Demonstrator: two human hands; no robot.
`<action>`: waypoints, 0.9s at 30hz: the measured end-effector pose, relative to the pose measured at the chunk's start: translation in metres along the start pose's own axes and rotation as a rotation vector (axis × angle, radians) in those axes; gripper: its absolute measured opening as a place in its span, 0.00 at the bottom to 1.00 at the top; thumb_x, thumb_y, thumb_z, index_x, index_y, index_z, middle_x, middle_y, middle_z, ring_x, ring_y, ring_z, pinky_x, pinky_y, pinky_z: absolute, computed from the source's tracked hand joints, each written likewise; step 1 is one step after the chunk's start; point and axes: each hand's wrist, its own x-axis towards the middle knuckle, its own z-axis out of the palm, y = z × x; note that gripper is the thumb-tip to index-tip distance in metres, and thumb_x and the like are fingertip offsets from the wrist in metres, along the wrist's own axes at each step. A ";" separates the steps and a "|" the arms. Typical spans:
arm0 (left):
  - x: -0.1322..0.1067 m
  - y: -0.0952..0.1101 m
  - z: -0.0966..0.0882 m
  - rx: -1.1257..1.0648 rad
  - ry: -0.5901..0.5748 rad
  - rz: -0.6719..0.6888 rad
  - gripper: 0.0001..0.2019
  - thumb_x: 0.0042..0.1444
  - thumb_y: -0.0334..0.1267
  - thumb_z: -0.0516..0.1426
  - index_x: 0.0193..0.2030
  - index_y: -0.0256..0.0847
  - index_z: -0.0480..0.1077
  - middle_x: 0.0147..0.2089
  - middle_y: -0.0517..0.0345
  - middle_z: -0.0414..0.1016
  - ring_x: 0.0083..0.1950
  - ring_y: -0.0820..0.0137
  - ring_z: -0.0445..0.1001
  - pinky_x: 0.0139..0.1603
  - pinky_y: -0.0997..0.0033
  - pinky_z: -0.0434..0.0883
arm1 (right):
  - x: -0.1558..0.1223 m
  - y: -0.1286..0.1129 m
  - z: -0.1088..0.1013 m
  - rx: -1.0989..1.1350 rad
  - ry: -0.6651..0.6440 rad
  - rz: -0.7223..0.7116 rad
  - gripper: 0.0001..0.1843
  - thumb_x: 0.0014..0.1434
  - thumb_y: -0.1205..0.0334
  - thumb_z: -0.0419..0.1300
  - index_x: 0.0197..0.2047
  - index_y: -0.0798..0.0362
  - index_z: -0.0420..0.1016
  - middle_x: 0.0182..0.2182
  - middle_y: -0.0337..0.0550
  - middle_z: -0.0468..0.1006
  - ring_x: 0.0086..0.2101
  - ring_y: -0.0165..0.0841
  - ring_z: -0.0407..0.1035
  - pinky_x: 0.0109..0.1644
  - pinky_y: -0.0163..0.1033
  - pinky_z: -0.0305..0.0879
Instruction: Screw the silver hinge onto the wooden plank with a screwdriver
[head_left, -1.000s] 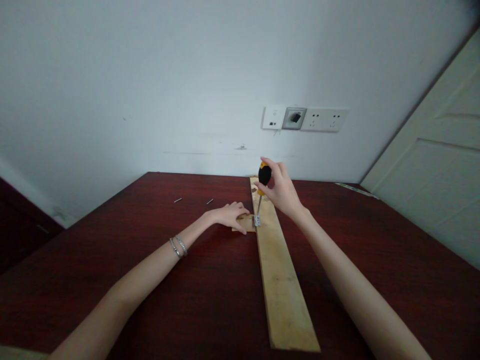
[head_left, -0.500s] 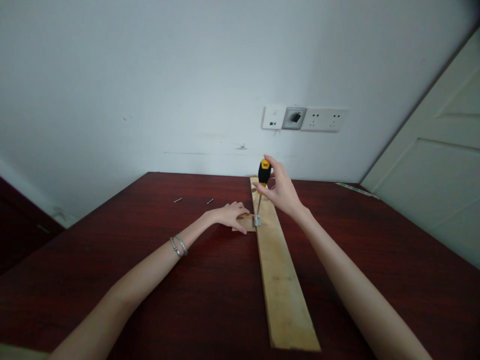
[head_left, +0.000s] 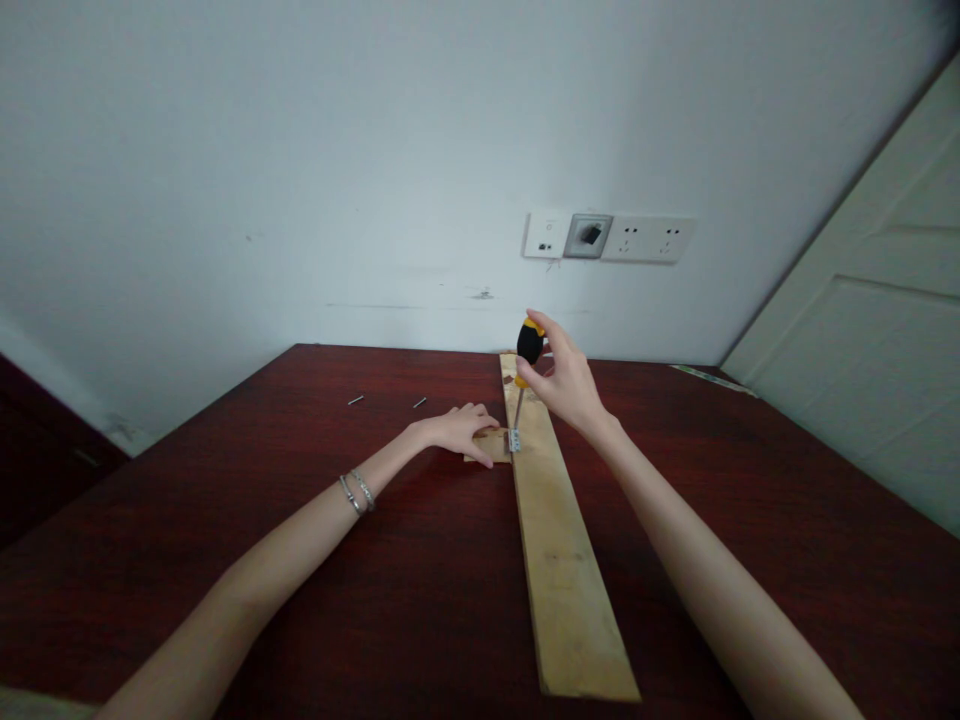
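A long pale wooden plank (head_left: 562, 560) lies on the dark red table (head_left: 420, 590), running away from me. My right hand (head_left: 566, 380) is closed round the black and yellow handle of a screwdriver (head_left: 526, 350), which stands upright with its tip on a small metal bracket (head_left: 514, 440) at the plank's left edge. My left hand (head_left: 457, 430) rests flat, fingers pressed on a small wooden block (head_left: 493, 444) that butts against the plank beside the bracket.
Two loose screws (head_left: 355, 400) (head_left: 419, 403) lie on the table at the far left of my hands. A row of wall sockets (head_left: 609, 237) sits on the white wall behind. A pale door (head_left: 862, 340) stands at the right.
My right hand's fingers have shifted round the screwdriver handle, which has turned slightly. The left hand, block and plank stay where they were.
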 end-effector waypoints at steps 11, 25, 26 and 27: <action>0.001 -0.003 0.002 -0.016 0.005 0.012 0.38 0.48 0.65 0.58 0.62 0.45 0.62 0.55 0.50 0.62 0.56 0.57 0.60 0.56 0.60 0.60 | 0.000 0.003 0.005 0.058 0.033 -0.001 0.34 0.56 0.61 0.57 0.65 0.45 0.53 0.52 0.51 0.70 0.38 0.38 0.70 0.39 0.48 0.73; 0.000 -0.001 0.000 -0.005 -0.009 0.001 0.38 0.49 0.65 0.57 0.62 0.47 0.62 0.56 0.50 0.62 0.57 0.56 0.60 0.56 0.62 0.60 | -0.002 0.003 0.010 0.032 0.076 -0.005 0.37 0.58 0.57 0.59 0.67 0.47 0.49 0.56 0.54 0.68 0.44 0.42 0.70 0.45 0.51 0.72; 0.000 -0.001 0.000 -0.008 -0.011 0.001 0.38 0.49 0.65 0.57 0.62 0.47 0.62 0.56 0.50 0.62 0.57 0.56 0.60 0.56 0.61 0.60 | -0.002 0.003 0.010 0.049 0.062 -0.003 0.40 0.57 0.58 0.58 0.69 0.46 0.46 0.57 0.53 0.68 0.43 0.42 0.71 0.44 0.50 0.72; 0.000 -0.001 0.000 -0.011 -0.012 0.000 0.38 0.49 0.65 0.57 0.62 0.46 0.62 0.56 0.50 0.62 0.57 0.56 0.60 0.56 0.61 0.59 | -0.002 0.002 0.009 0.066 0.049 -0.001 0.42 0.57 0.59 0.58 0.70 0.46 0.43 0.58 0.52 0.68 0.42 0.42 0.71 0.43 0.49 0.73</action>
